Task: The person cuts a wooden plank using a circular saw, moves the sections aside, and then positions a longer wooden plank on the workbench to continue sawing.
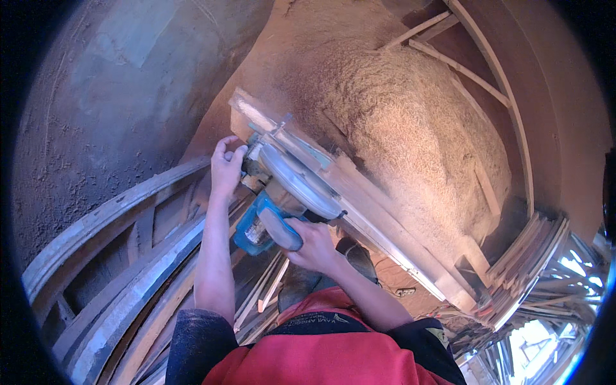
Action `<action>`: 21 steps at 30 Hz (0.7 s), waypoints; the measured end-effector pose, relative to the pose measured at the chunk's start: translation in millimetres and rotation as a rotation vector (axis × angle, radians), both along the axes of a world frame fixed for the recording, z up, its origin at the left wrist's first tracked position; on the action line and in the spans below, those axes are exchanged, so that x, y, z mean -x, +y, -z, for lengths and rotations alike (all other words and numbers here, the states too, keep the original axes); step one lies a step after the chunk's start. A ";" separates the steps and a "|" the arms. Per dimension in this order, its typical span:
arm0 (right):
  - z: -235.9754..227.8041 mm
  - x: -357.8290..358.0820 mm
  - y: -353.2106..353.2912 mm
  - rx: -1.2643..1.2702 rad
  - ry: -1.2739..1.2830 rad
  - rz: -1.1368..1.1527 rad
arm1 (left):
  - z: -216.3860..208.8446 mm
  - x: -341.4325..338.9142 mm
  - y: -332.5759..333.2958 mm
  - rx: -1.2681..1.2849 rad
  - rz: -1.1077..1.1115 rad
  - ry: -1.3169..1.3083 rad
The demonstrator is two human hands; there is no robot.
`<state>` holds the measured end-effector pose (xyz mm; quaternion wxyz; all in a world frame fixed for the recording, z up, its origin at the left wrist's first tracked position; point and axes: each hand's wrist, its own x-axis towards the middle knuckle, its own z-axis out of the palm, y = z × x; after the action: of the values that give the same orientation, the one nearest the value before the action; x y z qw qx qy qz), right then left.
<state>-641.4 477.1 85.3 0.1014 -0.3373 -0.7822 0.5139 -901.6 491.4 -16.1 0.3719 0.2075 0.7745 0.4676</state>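
A circular saw (pixel 298 183) with a teal body and a metal blade guard rests on a long wooden plank (pixel 398 224), which runs from the upper left to the lower right. My right hand (pixel 311 245) is wrapped around the saw's rear handle. Beside the front of the saw, my left hand (pixel 227 165) has its fingers curled and its thumb close to them. What they grip, at the plank's edge or the saw's front, is hidden. Sawdust blurs the blade area, so the cut itself cannot be made out.
A large heap of sawdust (pixel 404 122) lies beyond the plank. Long boards (pixel 138 308) and a curved wooden frame (pixel 115 212) stand close at my left. Thin wood strips (pixel 529 253) are stacked at the right. A timber brace (pixel 507 83) leans on the far wall.
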 end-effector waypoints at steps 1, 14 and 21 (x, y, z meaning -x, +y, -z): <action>0.7 4.4 2.0 -0.001 -0.003 0.011 | -2.5 3.1 3.8 -0.001 0.011 -0.003; -6.9 139.7 45.3 -0.050 0.112 0.021 | -21.8 191.1 21.1 -0.015 -0.060 0.183; -52.3 67.1 43.5 -0.179 0.542 0.174 | -227.3 73.1 25.4 -0.161 0.012 0.272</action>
<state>-708.5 520.6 137.6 0.3796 -0.2433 -0.7369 0.5037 -974.7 516.8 211.3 0.2483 0.3027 0.7766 0.4935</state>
